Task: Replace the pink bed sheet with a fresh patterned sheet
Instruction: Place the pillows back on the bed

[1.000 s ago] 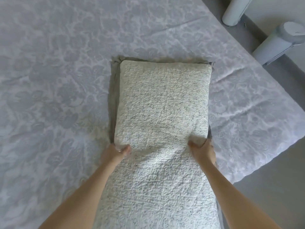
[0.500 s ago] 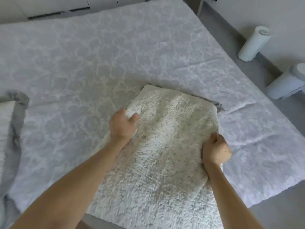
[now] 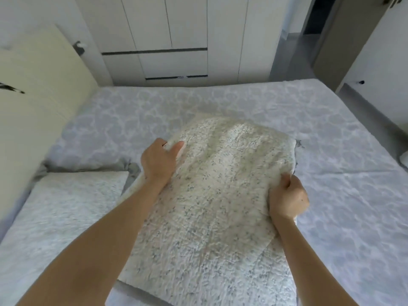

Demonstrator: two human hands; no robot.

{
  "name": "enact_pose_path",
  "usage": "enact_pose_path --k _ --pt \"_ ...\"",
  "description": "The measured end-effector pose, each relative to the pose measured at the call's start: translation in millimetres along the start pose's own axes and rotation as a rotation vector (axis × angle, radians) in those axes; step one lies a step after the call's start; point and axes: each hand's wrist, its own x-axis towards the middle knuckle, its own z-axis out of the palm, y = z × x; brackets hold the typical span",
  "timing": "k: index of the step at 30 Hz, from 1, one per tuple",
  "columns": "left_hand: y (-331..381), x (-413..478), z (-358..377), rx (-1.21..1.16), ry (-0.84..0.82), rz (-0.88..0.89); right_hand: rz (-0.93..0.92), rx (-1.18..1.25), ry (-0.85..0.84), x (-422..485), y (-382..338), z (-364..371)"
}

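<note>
Both hands grip the quilted pillow (image 3: 220, 184) by its sides, left hand (image 3: 157, 161) thumb on top, right hand (image 3: 287, 198) fisted in fabric. Flat a second ago, it's lifted now, swinging toward the second pillow (image 3: 61, 202); patterned sheet (image 3: 331, 129) lies spread beneath, so likely only pillows remain.

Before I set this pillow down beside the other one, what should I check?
1. Left hand grips the held pillow at its left edge: ok.
2. Right hand grips its right edge: ok.
3. Second pillow lies flat by the headboard: ok.
4. Patterned sheet lies spread out: ok, light creases on the right.
5. Landing spot beside the second pillow: cannot tell, hidden under the held pillow.
</note>
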Motion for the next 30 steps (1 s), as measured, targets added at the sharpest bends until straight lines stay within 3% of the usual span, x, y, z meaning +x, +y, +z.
enact_pose_path --k 11,17,20,22,25,30 --pt "-181 258 -115 0.057 0.293 -0.188 -0.19 0.24 -0.198 -31 -268 261" --pt "-227 384 -190 0.072 0.44 -0.053 -0.21 0.368 -0.248 -38 -413 347" --pt "-263 431 -211 0.232 0.235 -0.007 -0.219 0.231 -0.582 -51 -451 391" --pt "-295 433 -204 0.427 0.115 -0.03 -0.357 -0.121 -0.869 -70 -445 420" --pt "-353 382 -169 0.612 -0.119 -0.117 -0.56 -0.536 -1.024 -106 -404 441" --pt "-429 278 -113 0.761 -0.523 -0.287 -0.67 -0.759 -1.191 -132 -330 431"
